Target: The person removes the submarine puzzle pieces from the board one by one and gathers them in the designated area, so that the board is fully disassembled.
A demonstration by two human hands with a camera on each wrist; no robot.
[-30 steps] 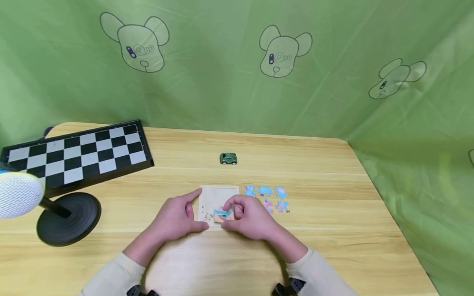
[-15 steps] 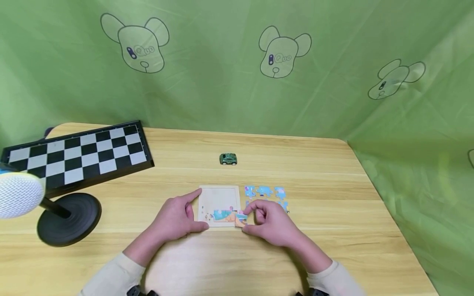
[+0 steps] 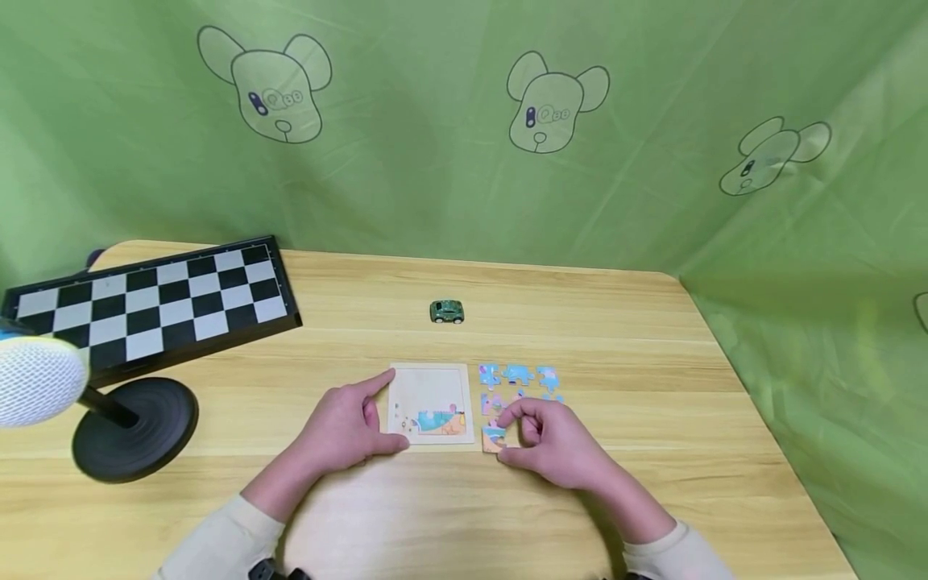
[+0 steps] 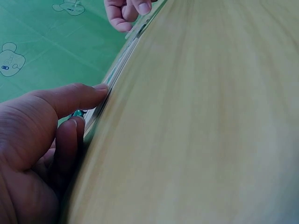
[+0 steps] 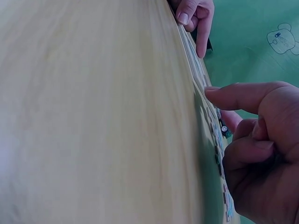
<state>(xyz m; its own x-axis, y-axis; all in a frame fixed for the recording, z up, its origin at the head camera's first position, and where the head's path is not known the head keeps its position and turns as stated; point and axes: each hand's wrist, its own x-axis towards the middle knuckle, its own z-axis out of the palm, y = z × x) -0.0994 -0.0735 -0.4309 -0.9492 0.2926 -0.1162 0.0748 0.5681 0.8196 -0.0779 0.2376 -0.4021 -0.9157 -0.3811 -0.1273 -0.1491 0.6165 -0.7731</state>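
In the head view, a square wooden puzzle tray (image 3: 428,388) lies flat on the table, with joined puzzle pieces (image 3: 441,422) along its lower right part. My left hand (image 3: 350,427) touches the tray's left side, index finger at the upper left corner and thumb at the lower left one. Just right of the tray, my right hand (image 3: 553,441) pinches a blue-and-orange puzzle piece (image 3: 494,439) between thumb and index finger. Several loose pieces (image 3: 518,374) lie in rows beyond that hand, which partly covers some. In the right wrist view, the pinched piece is hard to make out.
A small green toy car (image 3: 447,312) stands behind the tray. At the left are a black-and-white checkered board (image 3: 159,302) and a round black stand (image 3: 134,429) bearing a white mesh ball (image 3: 39,383). A green curtain (image 3: 420,185) hangs behind the table.
My right hand has carried the puzzle piece rightward, from over the tray onto the table beside the loose pieces. My left hand has stayed at the tray's left side.
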